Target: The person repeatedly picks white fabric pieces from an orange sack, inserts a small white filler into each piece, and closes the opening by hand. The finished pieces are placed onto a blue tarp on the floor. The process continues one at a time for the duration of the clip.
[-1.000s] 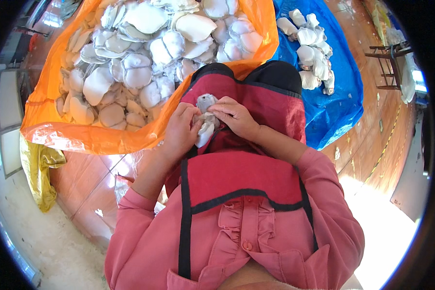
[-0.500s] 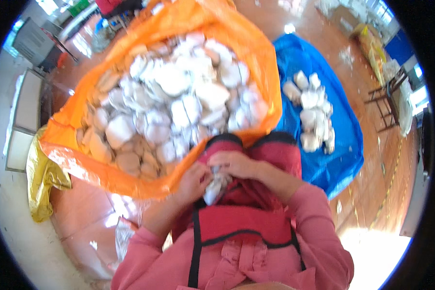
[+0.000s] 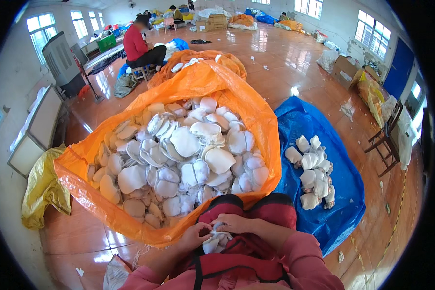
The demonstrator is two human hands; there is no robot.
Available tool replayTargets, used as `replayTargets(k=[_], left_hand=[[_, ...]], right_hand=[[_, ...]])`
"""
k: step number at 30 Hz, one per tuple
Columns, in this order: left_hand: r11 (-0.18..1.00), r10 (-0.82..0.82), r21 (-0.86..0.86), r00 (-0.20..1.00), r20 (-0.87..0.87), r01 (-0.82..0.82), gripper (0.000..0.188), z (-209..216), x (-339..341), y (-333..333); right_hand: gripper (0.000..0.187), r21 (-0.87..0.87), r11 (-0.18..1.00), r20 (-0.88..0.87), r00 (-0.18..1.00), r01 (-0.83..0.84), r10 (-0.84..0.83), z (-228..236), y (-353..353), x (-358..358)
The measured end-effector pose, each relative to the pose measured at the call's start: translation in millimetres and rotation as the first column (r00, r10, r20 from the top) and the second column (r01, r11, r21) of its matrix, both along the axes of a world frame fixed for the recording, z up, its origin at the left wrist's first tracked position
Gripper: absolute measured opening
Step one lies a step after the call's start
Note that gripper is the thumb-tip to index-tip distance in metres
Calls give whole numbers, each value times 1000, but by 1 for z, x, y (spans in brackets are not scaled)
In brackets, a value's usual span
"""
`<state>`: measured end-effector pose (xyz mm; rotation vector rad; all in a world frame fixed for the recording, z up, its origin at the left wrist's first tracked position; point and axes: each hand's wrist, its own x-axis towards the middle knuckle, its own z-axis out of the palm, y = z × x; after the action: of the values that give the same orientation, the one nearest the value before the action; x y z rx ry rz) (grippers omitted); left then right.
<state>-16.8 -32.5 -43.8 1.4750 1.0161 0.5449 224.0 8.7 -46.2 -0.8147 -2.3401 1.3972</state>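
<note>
A small white padded fabric piece [image 3: 216, 243] is bunched up over my lap, and both hands work on it. My left hand [image 3: 195, 236] pinches its left side with thumb and fingertips. From the right, my right hand [image 3: 232, 224] reaches over the top of the piece with bent fingers, close to the left fingertips. Just beyond my knees, a big orange sheet-like bag [image 3: 101, 212] lies opened, heaped with many rounded white pads [image 3: 183, 142]. On the right, several puffy white bundles [image 3: 314, 181] sit together on a blue plastic sheet [image 3: 331, 227].
A yellow sack [image 3: 43, 193] lies by the left wall. A dark wooden chair [image 3: 389, 137] stands at the right near cardboard boxes [image 3: 345, 70]. Farther off, a person in red [image 3: 137, 46] sits on a stool beside more sacks. Other seated people are at the back.
My view has tilted up, bringing the far room into sight and shifting everything lower in the picture. Both hands stay at the white piece over my lap.
</note>
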Motion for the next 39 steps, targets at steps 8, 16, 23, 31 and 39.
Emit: replayTargets(k=[8,16,23,31,39], left_hand=[[963,83,-267,979,185,-31,26,-1,0,-8],[957,68,-289,966,251,7,30,2,15,-13],[935,139,-354,887,439,29,34,8,30,-20],[945,211,-305,936,282,-121,34,-3,27,-32],[960,263,-88,963,-54,-267,33,-11,23,-44]], right_hand=[[30,-44,988,-61,987,147,-150,3,-16,-1],[29,-100,991,-129,987,85,-98,4,-18,11],[27,-120,984,-169,974,134,-154,-1,-29,14],[25,-182,950,-172,943,254,-285,-7,-44,6],[29,-369,894,-85,948,256,-306,-18,-46,-2]])
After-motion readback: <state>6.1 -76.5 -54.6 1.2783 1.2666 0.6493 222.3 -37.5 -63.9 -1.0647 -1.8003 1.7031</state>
